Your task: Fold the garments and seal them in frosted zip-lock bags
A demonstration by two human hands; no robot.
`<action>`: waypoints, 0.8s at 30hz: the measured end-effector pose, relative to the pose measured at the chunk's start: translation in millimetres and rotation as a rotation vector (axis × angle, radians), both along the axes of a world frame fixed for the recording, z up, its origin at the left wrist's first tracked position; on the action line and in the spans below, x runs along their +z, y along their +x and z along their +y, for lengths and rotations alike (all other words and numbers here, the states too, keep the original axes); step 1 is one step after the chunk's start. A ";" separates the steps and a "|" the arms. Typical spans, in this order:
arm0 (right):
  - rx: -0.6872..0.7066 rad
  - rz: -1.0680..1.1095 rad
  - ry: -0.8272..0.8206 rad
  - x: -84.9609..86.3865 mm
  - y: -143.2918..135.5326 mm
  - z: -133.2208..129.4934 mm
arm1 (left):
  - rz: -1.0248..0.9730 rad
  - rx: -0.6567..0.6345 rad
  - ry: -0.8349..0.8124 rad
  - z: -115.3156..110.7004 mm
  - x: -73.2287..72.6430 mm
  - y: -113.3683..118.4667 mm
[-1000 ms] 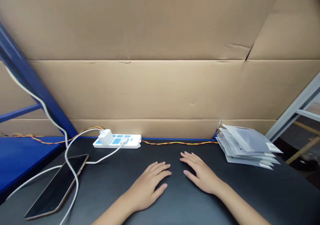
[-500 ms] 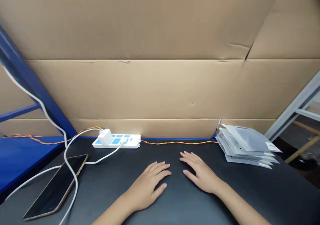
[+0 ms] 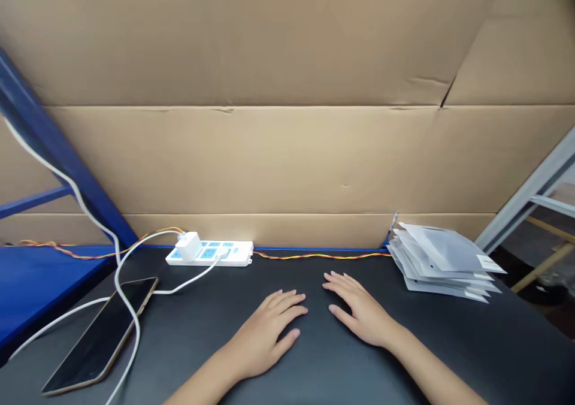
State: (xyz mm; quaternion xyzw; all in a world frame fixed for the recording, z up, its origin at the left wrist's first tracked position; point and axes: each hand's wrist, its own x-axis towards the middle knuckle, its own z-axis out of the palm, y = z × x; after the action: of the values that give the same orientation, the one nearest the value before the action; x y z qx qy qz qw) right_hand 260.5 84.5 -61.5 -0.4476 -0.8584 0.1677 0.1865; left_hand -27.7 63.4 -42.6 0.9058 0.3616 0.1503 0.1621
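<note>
My left hand [image 3: 268,337] lies palm down on the black tabletop [image 3: 287,387], its fingers stretched and a little apart. To its right, my right hand [image 3: 359,312] rests the same way, thumb away from the fingers. Neither hand holds anything, and a gap of bare table separates them. Beyond the left hand is a white power strip [image 3: 242,254] with blue sockets, carrying a white charger [image 3: 189,247] and a second white plug. Right of my right hand sits a fanned stack of whitish plastic sleeves or envelopes [image 3: 442,261].
A black-screened phone or tablet [image 3: 101,336] lies at left, crossed by a white cable [image 3: 121,291]. Twisted red and yellow wires [image 3: 318,256] run along the back edge. A pen [image 3: 392,228] leans behind the stack. Cardboard [image 3: 287,159] walls the back, between a blue post [image 3: 67,147] and a grey post [image 3: 530,183].
</note>
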 end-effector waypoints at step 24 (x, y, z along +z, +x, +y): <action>-0.006 0.006 -0.012 1.0 -0.9 0.7 | 0.079 0.012 -0.026 0.1 2.2 1.5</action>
State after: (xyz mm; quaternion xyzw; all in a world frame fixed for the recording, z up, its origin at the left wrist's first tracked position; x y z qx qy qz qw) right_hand 259.6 85.2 -60.6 -0.4507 -0.8554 0.1737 0.1870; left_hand -26.2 63.4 -40.3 0.9067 0.3750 0.1103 0.1586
